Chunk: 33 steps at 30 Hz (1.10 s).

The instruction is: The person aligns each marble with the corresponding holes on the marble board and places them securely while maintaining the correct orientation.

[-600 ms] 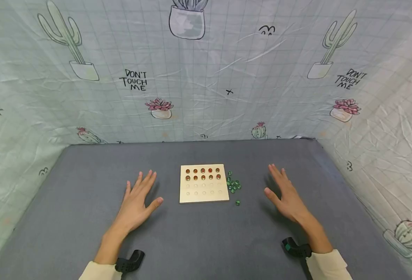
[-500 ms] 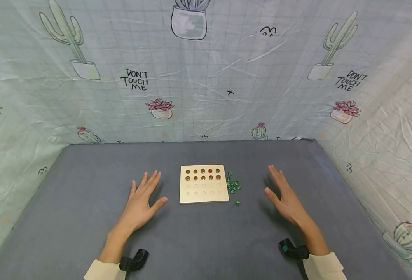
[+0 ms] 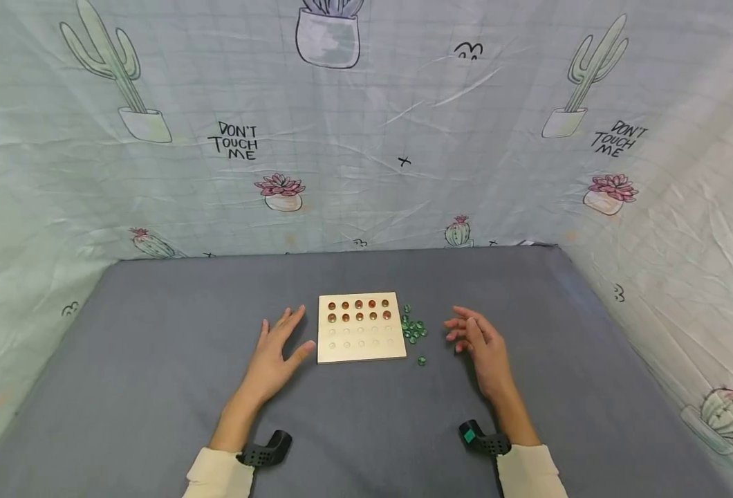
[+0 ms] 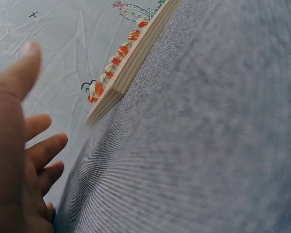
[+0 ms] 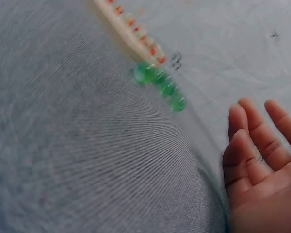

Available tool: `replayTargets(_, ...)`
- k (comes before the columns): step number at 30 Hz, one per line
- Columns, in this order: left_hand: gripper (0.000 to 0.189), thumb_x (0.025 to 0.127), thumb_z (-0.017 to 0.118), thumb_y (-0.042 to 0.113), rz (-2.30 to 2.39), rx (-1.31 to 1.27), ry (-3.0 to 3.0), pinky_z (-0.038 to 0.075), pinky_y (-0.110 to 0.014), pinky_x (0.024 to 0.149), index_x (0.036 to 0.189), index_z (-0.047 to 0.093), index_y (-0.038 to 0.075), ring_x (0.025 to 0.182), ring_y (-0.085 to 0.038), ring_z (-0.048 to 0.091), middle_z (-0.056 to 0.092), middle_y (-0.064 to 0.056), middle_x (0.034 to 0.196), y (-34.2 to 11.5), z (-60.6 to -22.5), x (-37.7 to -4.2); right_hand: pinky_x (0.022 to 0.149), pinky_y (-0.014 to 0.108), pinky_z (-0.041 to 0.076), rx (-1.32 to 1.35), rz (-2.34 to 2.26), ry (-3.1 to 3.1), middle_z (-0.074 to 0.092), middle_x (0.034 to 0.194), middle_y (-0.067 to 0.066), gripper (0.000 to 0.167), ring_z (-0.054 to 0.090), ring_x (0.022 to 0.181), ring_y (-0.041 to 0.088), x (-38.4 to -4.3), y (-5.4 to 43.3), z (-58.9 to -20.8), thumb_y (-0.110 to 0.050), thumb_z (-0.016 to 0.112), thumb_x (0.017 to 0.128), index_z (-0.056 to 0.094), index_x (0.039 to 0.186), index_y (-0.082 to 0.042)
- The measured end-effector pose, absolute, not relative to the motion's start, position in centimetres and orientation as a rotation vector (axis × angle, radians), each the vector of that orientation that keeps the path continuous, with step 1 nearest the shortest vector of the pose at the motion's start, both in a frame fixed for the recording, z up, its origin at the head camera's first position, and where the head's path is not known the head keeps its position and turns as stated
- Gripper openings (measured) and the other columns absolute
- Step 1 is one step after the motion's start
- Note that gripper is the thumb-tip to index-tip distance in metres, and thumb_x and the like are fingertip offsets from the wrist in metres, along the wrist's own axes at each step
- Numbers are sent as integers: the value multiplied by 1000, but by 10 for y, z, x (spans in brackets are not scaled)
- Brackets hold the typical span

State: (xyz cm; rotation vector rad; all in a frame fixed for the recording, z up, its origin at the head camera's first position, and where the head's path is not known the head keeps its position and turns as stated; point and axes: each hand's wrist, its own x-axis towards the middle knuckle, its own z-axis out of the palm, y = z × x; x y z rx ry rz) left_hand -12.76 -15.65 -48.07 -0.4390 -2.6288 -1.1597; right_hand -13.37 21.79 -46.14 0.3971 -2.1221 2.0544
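Observation:
A pale wooden board [image 3: 362,353] lies mid-table, with two rows of orange-red marbles [image 3: 359,317] set in its far half. Shallow round hollows show bare in its near half. Along the board's right edge sits a cluster of green marbles [image 3: 413,328], and a lone green marble [image 3: 422,361] lies nearer the front. My left hand [image 3: 273,363] is spread just left of the board, thumb toward its near corner, holding nothing. Right of the green marbles is my right hand [image 3: 486,349], its fingers loosely bent and nothing between them. In the right wrist view, green marbles [image 5: 168,89] appear apart from the fingertips [image 5: 237,111].
A grey cloth [image 3: 366,429] covers the table. Behind it and at both sides hangs a white curtain [image 3: 366,138] with cactus drawings. Each wrist wears a black camera mount, such as the left one [image 3: 267,449].
Both hands have moved inward: the left one rightward to near the board, the right one leftward toward the green marbles. The right hand's fingers have turned inward and bent. Board and marbles stay put.

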Motion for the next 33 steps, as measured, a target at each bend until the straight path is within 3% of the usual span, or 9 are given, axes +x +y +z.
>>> replayTargets(5, 71, 87, 69, 39, -971, -507, -2651, 5, -58, 112, 146, 42, 8, 137, -35, 32, 41, -11, 147, -155, -486, -128, 56, 26, 48, 401, 2103, -2077, 63, 95, 25, 34, 58, 74, 20, -133, 218, -473, -9, 39, 104, 50, 121, 19)
replayTargets(11, 70, 86, 69, 43, -827, -568, -2681, 5, -60, 111, 145, 44, 14, 138, -33, 30, 40, -5, 149, -153, -487, -129, 56, 27, 46, 477, 1787, -2397, 66, 87, 17, 21, 55, 68, 24, -122, 209, -458, -6, 58, 96, 64, 111, 7)
replayTargets(15, 71, 86, 69, 44, -815, -575, -2700, 5, -59, 112, 146, 44, 15, 139, -32, 27, 39, -5, 149, -150, -488, -131, 52, 26, 44, 592, 1549, -2578, 64, 81, 8, 18, 52, 60, 21, -116, 200, -444, -8, 69, 89, 68, 104, 1)
replayTargets(23, 69, 86, 67, 46, -775, -574, -2720, 7, -58, 112, 145, 46, 16, 139, -31, 29, 41, -4, 149, -149, -490, -133, 51, 26, 43, 707, 1545, -2596, 64, 78, 4, 20, 49, 58, 18, -125, 205, -460, -8, 74, 84, 69, 103, -2)
replayTargets(33, 69, 84, 69, 48, -750, -591, -2714, 8, -59, 112, 143, 49, 18, 139, -32, 29, 44, -1, 146, -150, -488, -131, 55, 24, 43, 737, 1477, -2645, 63, 79, -9, 26, 49, 62, 10, -134, 209, -483, -23, 82, 77, 72, 100, -19)
